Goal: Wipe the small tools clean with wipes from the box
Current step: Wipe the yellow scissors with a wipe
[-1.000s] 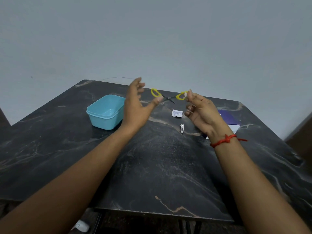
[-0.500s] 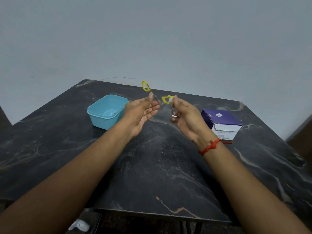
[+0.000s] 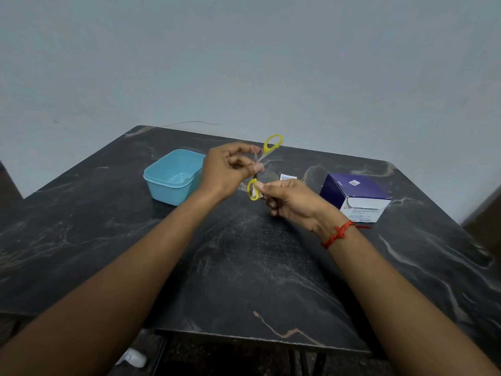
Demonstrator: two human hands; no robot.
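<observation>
Small scissors with yellow handle loops (image 3: 272,143) are held in the air over the dark marble table (image 3: 244,267). My left hand (image 3: 230,169) pinches them near the pivot, blades hidden behind my fingers. My right hand (image 3: 291,203) pinches a small white wipe (image 3: 254,189) against the lower yellow loop. The purple and white wipe box (image 3: 355,196) lies on the table to the right of my right hand.
A light blue plastic tub (image 3: 173,177) stands left of my left hand. A small white wipe packet (image 3: 288,176) lies on the table behind my right hand. A grey wall rises behind the table's far edge.
The scissors turned from lying crosswise to standing nearly upright, one loop up and one down. My hands drew closer together, and my left fingers curled round the scissors' middle.
</observation>
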